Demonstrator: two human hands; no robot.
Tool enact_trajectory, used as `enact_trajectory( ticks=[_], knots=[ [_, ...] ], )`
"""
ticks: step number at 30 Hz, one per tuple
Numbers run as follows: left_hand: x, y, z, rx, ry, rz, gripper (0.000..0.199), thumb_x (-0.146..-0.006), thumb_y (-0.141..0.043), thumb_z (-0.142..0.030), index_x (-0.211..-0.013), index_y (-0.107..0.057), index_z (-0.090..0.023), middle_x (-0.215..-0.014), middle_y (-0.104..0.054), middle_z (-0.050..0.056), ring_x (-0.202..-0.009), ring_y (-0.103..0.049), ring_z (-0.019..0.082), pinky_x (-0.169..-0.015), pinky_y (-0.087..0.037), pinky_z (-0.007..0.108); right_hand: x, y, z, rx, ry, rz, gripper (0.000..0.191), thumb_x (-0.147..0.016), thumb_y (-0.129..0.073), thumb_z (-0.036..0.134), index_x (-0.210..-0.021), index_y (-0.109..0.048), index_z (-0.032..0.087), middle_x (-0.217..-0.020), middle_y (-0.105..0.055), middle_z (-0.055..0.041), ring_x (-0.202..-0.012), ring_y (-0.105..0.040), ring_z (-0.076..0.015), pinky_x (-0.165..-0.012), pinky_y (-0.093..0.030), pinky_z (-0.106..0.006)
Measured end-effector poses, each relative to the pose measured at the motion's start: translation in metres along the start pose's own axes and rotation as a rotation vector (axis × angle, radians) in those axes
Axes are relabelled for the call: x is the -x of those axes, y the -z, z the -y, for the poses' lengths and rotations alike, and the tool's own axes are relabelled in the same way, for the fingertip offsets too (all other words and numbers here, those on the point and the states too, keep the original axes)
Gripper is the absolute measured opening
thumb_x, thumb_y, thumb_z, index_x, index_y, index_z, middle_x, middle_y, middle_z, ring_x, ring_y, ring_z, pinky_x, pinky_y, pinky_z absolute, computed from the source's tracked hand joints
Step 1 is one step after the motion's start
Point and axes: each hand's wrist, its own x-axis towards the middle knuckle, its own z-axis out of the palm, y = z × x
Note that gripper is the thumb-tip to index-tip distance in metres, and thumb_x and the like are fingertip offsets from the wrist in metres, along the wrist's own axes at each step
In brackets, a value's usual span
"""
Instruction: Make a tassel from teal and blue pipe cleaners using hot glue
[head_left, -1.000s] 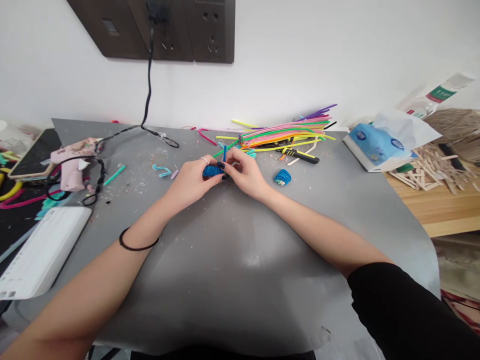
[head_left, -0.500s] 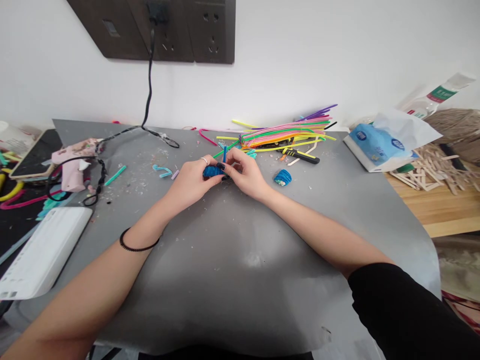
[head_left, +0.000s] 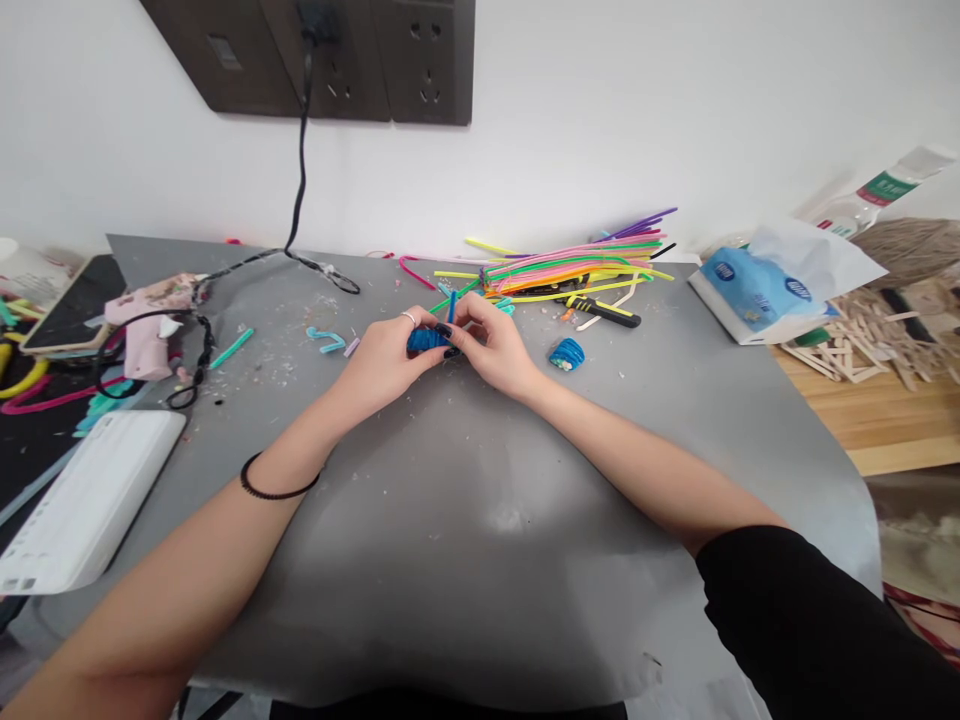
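From my end I see a white wall (head_left: 600, 130) with dark sockets (head_left: 420, 70) above a grey desk (head_left: 465, 540) strewn with scraps. The blue piece (head_left: 424, 340) is mid-desk, held between both hands, just in front of the bundle (head_left: 577, 265) of fuzzy stems and the black-and-yellow tool (head_left: 607, 310). My left hand (head_left: 388, 352) pinches it between thumb and fingers; my right hand (head_left: 491, 350) closes thumb against fingers at its other end, though I can't tell whether those tips press the piece itself or the strand (head_left: 452, 305) standing up there. As for progress, I can speak only for what shows: a second blue piece (head_left: 566, 354) lies just beyond the right hand, wrapped in rows, with no long end sticking out that I can see, so I'd judge its winding done. The held one, with that upright end loose, looks incomplete to me; how much remains is hidden behind the fingers.
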Motion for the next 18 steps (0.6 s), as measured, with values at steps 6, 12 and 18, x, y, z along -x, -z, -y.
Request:
enact_trajectory(
  ticks=[6, 12, 18],
  knots=[
    [-0.0001, -0.0020, 0.0041, -0.012, -0.006, 0.016, 0.026, -0.092, -0.067, -0.038, -0.110, -0.074, -0.020, -0.090, -0.077, 0.005, -0.080, -0.069, 0.024, -0.075, -0.047, 0.032, -0.0003, -0.0002, -0.0018, 0.020, 0.036, -0.003, 0.037, -0.104, -0.062, 0.058, -0.091, -0.050, 0.025, -0.096, -0.061, -0.0046, -0.087, -0.057, -0.0202, -0.077, -0.054, -0.036],
    [-0.0005, -0.0016, 0.0041, -0.058, -0.010, 0.011, 0.022, -0.091, -0.067, -0.040, -0.099, -0.071, -0.020, -0.082, -0.074, 0.004, -0.073, -0.064, 0.023, -0.070, -0.042, 0.031, 0.0002, -0.0001, -0.0023, 0.041, 0.052, -0.001, 0.035, -0.105, -0.063, 0.055, -0.091, -0.050, 0.025, -0.096, -0.062, -0.0045, -0.088, -0.058, -0.0200, -0.077, -0.055, -0.035],
    [-0.0009, -0.0017, 0.0026, -0.062, -0.016, 0.010, 0.021, -0.090, -0.067, -0.037, -0.101, -0.073, -0.020, -0.086, -0.076, 0.005, -0.075, -0.065, 0.023, -0.072, -0.043, 0.031, 0.0003, -0.0001, -0.0032, 0.060, 0.059, 0.008, 0.032, -0.107, -0.062, 0.051, -0.092, -0.051, 0.025, -0.097, -0.063, -0.0044, -0.089, -0.059, -0.0195, -0.078, -0.055, -0.034]
  ],
)
